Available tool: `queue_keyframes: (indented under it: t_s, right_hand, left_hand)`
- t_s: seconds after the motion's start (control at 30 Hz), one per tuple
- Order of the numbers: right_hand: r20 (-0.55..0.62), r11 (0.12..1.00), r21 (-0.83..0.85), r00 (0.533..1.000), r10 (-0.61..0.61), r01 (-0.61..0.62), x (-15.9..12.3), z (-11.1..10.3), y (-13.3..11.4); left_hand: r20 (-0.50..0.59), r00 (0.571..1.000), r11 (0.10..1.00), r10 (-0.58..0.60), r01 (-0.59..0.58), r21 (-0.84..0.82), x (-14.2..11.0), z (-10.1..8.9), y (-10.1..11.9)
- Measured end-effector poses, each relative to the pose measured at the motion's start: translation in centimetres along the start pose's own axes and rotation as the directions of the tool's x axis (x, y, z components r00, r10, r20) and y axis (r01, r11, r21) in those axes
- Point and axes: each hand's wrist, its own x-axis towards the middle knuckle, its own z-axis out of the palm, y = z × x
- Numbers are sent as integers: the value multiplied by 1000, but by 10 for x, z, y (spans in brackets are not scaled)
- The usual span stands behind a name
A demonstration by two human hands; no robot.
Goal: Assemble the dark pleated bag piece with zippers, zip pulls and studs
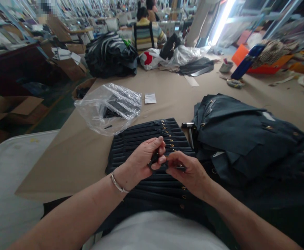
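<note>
My left hand (pixel 150 152) is closed, with small dark strips (pixel 154 159) showing between its curled fingers. Just right of it, my right hand (pixel 187 170) pinches a thin dark piece whose exact kind is hidden by the fingers. Both hands hover close together over overlapping rows of dark panels (pixel 133 139), whose gold-coloured zipper pulls (pixel 170 140) line up near the right side. More rows with gold rings reach down toward my body. Beyond them lies a clear plastic bag (pixel 94 107) with small dark pieces inside.
Dark fabric pieces (pixel 235 132) with metal fittings are piled on the right. At the back are a dark bundle (pixel 110 55), a small cup (pixel 226 66), an orange bin (pixel 266 69) and a white paper square (pixel 150 98). A person (pixel 145 33) sits beyond the table.
</note>
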Motion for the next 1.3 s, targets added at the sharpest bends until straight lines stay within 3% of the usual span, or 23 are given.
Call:
queue_keyframes:
  t_s: [0.17, 0.27, 0.4, 0.6, 0.77, 0.87, 0.93, 1.0, 1.13, 1.2, 1.3]
  right_hand:
    - [-172, 973, 165, 976, -131, 159, -1, 16, 5]
    - [-252, 955, 99, 935, -249, 281, -4, 15, 7]
    - [-223, 913, -69, 886, -408, 403, -5, 14, 0]
    - [-201, 969, 21, 950, -238, 247, 4, 11, -3]
    - [-234, 957, 125, 946, -227, 260, -1, 12, -5]
    - [-241, 942, 272, 962, -132, 197, -5, 4, -12]
    - [-220, 915, 389, 975, -25, 111, -8, -8, -15]
    - [-124, 938, 346, 990, 70, -23, -10, -22, -14]
    - [98, 975, -69, 971, 220, -213, -20, -37, -5]
    - [119, 962, -160, 964, 239, -219, -24, -37, -1]
    - [132, 958, -188, 961, 244, -218, -28, -36, 1]
  left_hand:
    - [-24, 1000, 970, 15, -20, -241, -6, 9, -9]
    - [-30, 999, 948, 15, -24, -316, -6, 13, -12]
    - [-35, 999, 912, -23, 7, -410, -2, 11, -17]
    - [-50, 998, 917, -23, 1, -399, 3, 5, -20]
    - [-8, 1000, 944, -25, 21, -330, 3, 8, -23]
    - [5, 999, 982, -33, 33, -184, 3, 9, -25]
    - [-13, 1000, 1000, -19, 19, 16, 3, 9, -27]
    - [-19, 1000, 961, 18, -12, 278, 2, 8, -27]
    - [121, 989, 659, 88, -149, 737, 1, 6, -28]
    - [190, 979, 513, 73, -200, 835, 2, 5, -30]
    - [267, 963, 396, 35, -259, 881, 6, 4, -35]
